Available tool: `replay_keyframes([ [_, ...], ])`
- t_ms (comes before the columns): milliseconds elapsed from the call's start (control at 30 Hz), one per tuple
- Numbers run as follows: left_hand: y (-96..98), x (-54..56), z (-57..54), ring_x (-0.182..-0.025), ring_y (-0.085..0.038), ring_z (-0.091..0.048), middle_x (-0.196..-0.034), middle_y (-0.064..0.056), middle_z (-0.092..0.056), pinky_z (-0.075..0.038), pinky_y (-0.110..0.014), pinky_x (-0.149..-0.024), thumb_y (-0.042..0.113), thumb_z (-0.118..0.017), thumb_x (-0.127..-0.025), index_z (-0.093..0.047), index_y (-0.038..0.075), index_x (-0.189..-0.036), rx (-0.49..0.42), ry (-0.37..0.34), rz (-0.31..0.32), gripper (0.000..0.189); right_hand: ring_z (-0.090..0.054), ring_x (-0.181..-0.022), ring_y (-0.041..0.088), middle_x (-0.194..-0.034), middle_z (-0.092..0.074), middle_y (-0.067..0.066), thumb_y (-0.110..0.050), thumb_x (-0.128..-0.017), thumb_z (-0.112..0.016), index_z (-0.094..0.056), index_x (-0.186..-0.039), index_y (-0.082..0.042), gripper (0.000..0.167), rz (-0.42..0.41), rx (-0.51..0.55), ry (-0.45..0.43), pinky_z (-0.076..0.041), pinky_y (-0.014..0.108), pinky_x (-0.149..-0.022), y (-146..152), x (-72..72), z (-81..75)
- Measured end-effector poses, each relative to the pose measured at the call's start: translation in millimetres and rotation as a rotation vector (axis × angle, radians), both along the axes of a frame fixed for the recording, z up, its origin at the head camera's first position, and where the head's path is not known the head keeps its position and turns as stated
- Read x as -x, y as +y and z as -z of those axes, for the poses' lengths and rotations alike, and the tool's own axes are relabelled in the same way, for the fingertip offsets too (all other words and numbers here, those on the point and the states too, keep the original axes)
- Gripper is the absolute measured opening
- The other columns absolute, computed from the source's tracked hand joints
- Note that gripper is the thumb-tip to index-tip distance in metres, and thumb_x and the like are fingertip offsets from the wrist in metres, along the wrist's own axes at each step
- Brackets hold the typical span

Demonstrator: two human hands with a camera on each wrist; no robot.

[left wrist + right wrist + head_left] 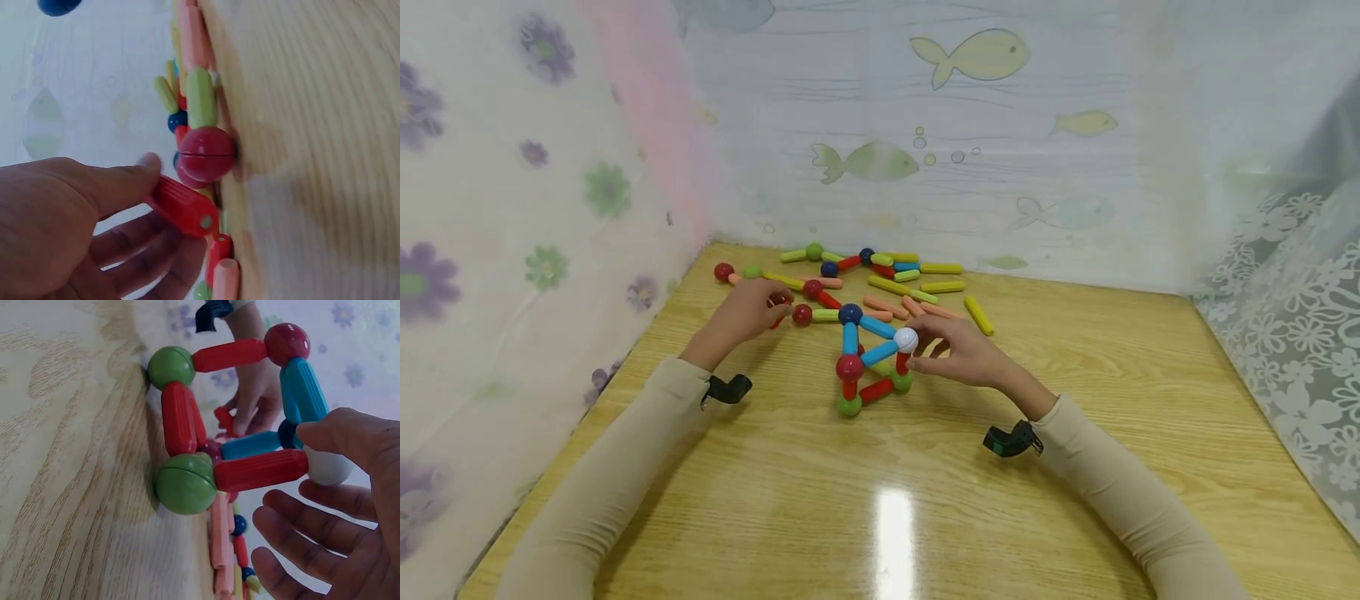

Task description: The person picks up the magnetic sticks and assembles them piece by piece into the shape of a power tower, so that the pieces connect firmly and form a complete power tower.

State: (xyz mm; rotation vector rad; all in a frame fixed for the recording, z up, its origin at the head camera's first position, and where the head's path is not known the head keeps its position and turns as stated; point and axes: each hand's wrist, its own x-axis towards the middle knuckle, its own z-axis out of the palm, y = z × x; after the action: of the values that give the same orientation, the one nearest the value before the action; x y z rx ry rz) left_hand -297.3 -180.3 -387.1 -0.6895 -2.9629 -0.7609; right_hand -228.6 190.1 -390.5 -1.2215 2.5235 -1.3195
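Note:
My left hand pinches a short red magnetic rod between thumb and fingers, its free end facing outward in the left wrist view. Left of centre on the table stands a built frame of rods and balls. Its top is a triangle of blue rods joining a dark blue ball, a red ball and a white ball. Red rods run down to green balls at the base. With thumb and index finger my right hand holds the white ball; the frame's rear base is partly hidden.
Behind the frame lie loose yellow rods, pink rods and joined pieces with red, blue and green balls. A red ball on a light green rod lies just left of the frame. Patterned curtains border the wooden table.

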Motion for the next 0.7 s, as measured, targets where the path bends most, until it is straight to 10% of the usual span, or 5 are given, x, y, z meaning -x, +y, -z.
replay_keyframes([
  [200,-4.9,2.9,12.4,-0.078,-0.028,-0.061,-0.095,-0.016,-0.070,-0.051,-0.043,-0.074,0.009,-0.070,-0.100,-0.072,-0.005,-0.117,0.105,-0.028,0.005,0.022,-0.066,-0.106,0.028,-0.129,-0.061,0.013,-0.009,-0.096,-0.075,-0.060,-0.142,-0.006,0.049,0.007,-0.081,-0.037,-0.058,0.047,-0.083,23,9.0,-4.0],
  [467,-11.3,7.5,23.4,-0.079,-0.028,-0.060,-0.089,-0.012,-0.068,-0.051,-0.045,-0.076,0.009,-0.074,-0.096,-0.073,-0.004,-0.111,0.105,-0.027,0.009,0.019,-0.064,-0.107,0.042,-0.125,-0.064,0.028,-0.014,-0.103,-0.065,-0.055,-0.140,0.009,0.045,0.563,-0.428,-0.025,-0.054,0.055,-0.086,73,51.9,7.7],
  [700,-6.0,1.4,22.1,-0.093,-0.035,-0.064,-0.103,-0.019,-0.070,-0.052,-0.050,-0.087,0.012,-0.073,-0.096,-0.070,-0.007,-0.117,0.136,-0.009,0.025,0.027,-0.060,-0.093,0.035,-0.108,-0.068,0.025,-0.008,-0.095,-0.065,-0.068,-0.123,0.012,0.034,0.596,-0.508,-0.083,-0.050,0.049,-0.083,81,70.7,24.9],
])
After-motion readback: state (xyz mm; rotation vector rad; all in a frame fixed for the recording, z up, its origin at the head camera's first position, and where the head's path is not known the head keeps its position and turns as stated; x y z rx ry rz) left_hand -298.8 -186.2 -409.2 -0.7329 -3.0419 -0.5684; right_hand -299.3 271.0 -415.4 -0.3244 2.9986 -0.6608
